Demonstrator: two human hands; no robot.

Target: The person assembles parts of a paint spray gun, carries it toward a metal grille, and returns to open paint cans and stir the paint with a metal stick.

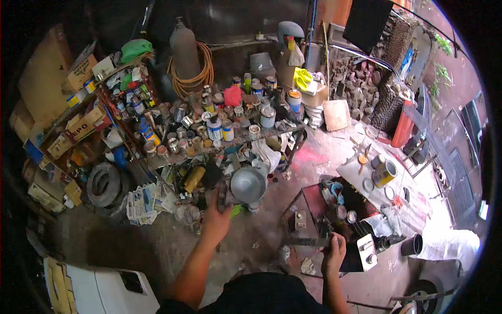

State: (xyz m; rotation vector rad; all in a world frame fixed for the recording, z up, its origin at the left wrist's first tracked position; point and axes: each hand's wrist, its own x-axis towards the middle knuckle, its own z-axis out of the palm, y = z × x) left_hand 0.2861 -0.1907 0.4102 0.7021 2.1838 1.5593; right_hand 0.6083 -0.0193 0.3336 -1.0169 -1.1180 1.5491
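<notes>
My left hand (216,222) is stretched forward over the floor, its fingers closed around a small dark thing that I cannot make out. Just beyond it are a grey metal bowl (248,185) and a bright green scrap (236,210). My right hand (333,250) is closed on one end of a long, flat dark strip (307,242), which points left across my front. Close to that hand are a white metal box with a round knob (367,252) and a low, cluttered dark stand.
A workbench (209,150) crowded with paint cans stands ahead. Left are loaded shelves, tires (106,184) and newspapers (146,203). A gas cylinder (185,60) with coiled orange hose stands behind. At right, a paint-stained board (408,193) holds cans; a white vehicle part (99,288) sits lower left.
</notes>
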